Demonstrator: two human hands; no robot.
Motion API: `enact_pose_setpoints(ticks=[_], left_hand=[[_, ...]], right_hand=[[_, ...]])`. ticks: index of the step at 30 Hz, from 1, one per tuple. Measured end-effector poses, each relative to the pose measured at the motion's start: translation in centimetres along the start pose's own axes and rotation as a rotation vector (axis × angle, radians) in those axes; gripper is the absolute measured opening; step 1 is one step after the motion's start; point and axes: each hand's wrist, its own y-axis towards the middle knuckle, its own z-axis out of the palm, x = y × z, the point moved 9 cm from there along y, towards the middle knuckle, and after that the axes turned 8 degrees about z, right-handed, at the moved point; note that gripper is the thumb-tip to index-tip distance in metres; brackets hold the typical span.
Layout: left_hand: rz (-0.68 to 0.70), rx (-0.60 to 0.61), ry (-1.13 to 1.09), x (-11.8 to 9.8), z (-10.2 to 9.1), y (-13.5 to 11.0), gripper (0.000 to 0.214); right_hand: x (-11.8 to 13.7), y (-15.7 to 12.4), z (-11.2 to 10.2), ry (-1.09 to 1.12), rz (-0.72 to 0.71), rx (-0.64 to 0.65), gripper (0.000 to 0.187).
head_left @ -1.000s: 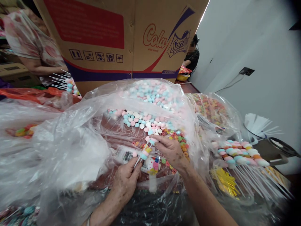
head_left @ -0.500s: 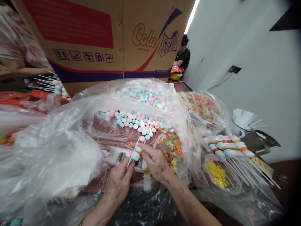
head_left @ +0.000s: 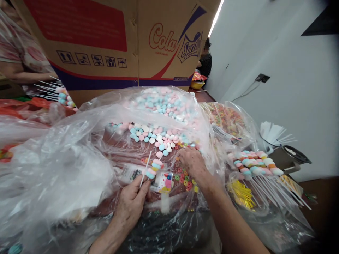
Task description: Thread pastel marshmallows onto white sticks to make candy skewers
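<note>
My left hand is closed around a marshmallow skewer, threaded with pink, blue, white and yellowish pieces. A second, bare white stick stands up from the same grip. To the right, my right hand reaches down into a pile of colourful ring candies. Its fingers are bent together, and whatever they pinch is hidden. Flat pink, blue and white marshmallows lie just beyond the hands, spilling from a clear plastic bag. A printed packet lies under the skewer.
A tall cardboard box stands behind the bag. On the right are finished skewers, yellow ties, a bag of ring candies and a container of white sticks. Loose plastic covers the left. Two other people are beyond the box.
My right hand has left the skewer and moved right onto the ring candies. My left hand keeps hold of the skewer and stick, now a little lower and further left.
</note>
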Motion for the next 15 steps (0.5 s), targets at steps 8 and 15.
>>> enact_pose_setpoints(ticks=[8, 15], left_hand=[[-0.003, -0.004, -0.012, -0.1, -0.1, 0.0, 0.031], [0.007, -0.002, -0.041, -0.3, 0.0, 0.0, 0.032]], right_hand=[[-0.8, 0.3, -0.3, 0.260, -0.007, -0.070, 0.020], [0.1, 0.5, 0.1, 0.465, -0.178, 0.055, 0.019]])
